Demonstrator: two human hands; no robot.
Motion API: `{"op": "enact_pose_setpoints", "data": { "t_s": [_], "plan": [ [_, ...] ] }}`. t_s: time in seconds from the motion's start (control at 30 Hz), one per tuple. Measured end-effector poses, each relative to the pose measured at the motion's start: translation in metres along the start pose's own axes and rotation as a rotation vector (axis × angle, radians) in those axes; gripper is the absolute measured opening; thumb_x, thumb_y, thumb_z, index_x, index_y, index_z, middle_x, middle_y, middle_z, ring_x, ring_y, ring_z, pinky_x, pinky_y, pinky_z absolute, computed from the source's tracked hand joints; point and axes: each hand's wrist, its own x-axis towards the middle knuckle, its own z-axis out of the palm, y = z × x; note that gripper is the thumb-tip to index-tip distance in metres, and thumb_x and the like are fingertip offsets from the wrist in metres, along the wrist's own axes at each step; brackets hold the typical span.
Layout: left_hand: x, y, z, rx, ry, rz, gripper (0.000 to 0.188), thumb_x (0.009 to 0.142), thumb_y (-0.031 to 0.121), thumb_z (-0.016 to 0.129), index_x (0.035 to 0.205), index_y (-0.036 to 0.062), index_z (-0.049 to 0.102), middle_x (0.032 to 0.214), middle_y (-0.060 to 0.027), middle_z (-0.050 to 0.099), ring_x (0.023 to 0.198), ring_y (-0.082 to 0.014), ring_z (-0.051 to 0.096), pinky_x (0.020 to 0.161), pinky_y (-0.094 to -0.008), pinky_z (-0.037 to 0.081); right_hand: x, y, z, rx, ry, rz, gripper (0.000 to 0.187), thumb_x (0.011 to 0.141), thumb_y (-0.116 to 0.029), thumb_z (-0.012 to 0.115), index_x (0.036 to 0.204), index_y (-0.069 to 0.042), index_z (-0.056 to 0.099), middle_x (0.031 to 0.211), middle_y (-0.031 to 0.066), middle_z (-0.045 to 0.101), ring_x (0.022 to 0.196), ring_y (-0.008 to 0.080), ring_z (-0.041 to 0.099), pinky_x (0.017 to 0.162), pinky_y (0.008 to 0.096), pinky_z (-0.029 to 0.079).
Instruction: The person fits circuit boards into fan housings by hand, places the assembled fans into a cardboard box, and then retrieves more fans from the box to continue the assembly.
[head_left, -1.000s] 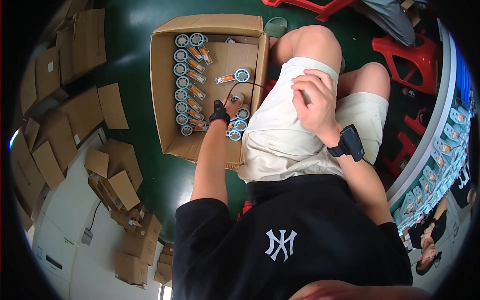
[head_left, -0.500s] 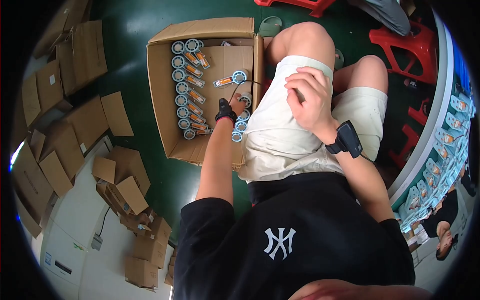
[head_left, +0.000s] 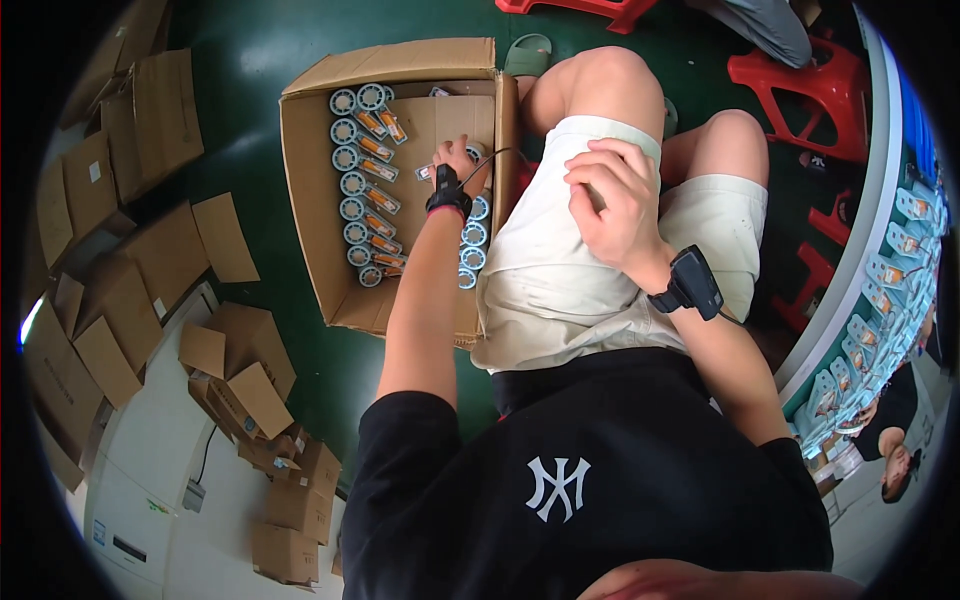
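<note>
My left hand [head_left: 457,166] reaches down into an open cardboard box [head_left: 305,200] on my left. Its bent fingers close over a loose light-blue round-headed item, like a small handheld fan, with its orange-and-white end [head_left: 423,173] showing at the side. The hand covers most of that item. Similar blue items [head_left: 352,183] lie in a column along the box's left wall, and several more round heads [head_left: 473,234] line the right side. Above my thigh, my right hand [head_left: 615,195] hangs with loosely curved fingers and the thumb apart, holding nothing.
Open cardboard boxes [head_left: 240,350] stand along the left. Red plastic stools [head_left: 810,95] stand at the upper right. Beside me on the right, a table [head_left: 815,335] carries rows of blue items [head_left: 885,270]. Another person [head_left: 890,420] is at the lower right. A thin black cable [head_left: 490,158] runs from my left wrist.
My left hand has moved from the right-hand column of round heads, farther up the box, onto the loose item lying there. My right hand stays nearly still. The whole view has shifted slightly.
</note>
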Motion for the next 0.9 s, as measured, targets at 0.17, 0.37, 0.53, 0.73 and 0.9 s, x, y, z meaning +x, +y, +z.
{"op": "enact_pose_setpoints", "data": {
  "t_s": [0.17, 0.37, 0.53, 0.73, 0.9],
  "plan": [
    [0.012, 0.002, 0.017, 0.415, -0.732, 0.235, 0.038, 0.089, 0.032, 0.068, 0.120, 0.0107, 0.068, 0.122, -0.0222, 0.065, 0.116, -0.0405, 0.062, 0.094, -0.0529, 0.054, 0.000, 0.000, 0.003, -0.005, -0.008, -0.003, 0.014, 0.075, 0.001, 0.069, 0.085, -0.008, 0.068, 0.099, 0.0027, 0.073, 0.110, 0.0284, 0.063, 0.093, 0.0391, 0.045],
    [-0.038, 0.006, 0.017, 0.050, -0.500, -0.179, 0.040, 0.092, 0.037, 0.062, 0.123, 0.0121, 0.068, 0.117, -0.0226, 0.068, 0.107, -0.0408, 0.066, 0.092, -0.0504, 0.054, -0.005, 0.004, -0.001, -0.030, 0.011, 0.020, 0.015, 0.075, 0.002, 0.069, 0.085, -0.009, 0.068, 0.099, 0.0033, 0.073, 0.110, 0.0287, 0.063, 0.093, 0.0397, 0.045],
    [-0.042, 0.014, 0.051, 0.060, -0.463, -0.079, 0.039, 0.092, 0.034, 0.059, 0.120, 0.0083, 0.068, 0.114, -0.0217, 0.070, 0.105, -0.0384, 0.067, 0.085, -0.0537, 0.052, -0.011, 0.009, -0.003, -0.028, 0.028, 0.035, 0.014, 0.074, 0.002, 0.069, 0.085, -0.008, 0.068, 0.098, 0.0040, 0.073, 0.110, 0.0289, 0.063, 0.095, 0.0409, 0.046],
    [-0.031, -0.227, 0.113, -0.007, 0.241, 0.177, 0.039, 0.097, 0.028, 0.062, 0.130, 0.0071, 0.065, 0.100, -0.0147, 0.074, 0.079, -0.0332, 0.071, 0.071, -0.0436, 0.058, 0.019, -0.041, 0.005, 0.272, 0.147, -0.035, 0.014, 0.077, -0.002, 0.069, 0.090, -0.007, 0.068, 0.099, 0.0057, 0.070, 0.109, 0.0296, 0.064, 0.097, 0.0445, 0.048],
    [-0.018, -0.143, 0.104, -0.219, -0.511, 0.252, 0.047, 0.098, 0.024, 0.059, 0.141, 0.0082, 0.055, 0.119, -0.0176, 0.068, 0.105, -0.0311, 0.067, 0.090, -0.0477, 0.056, -0.029, -0.050, -0.092, 0.609, 0.186, 0.446, 0.009, 0.089, -0.005, 0.067, 0.097, -0.002, 0.068, 0.097, 0.0089, 0.070, 0.094, 0.0264, 0.069, 0.085, 0.0385, 0.054]
  ]
}}
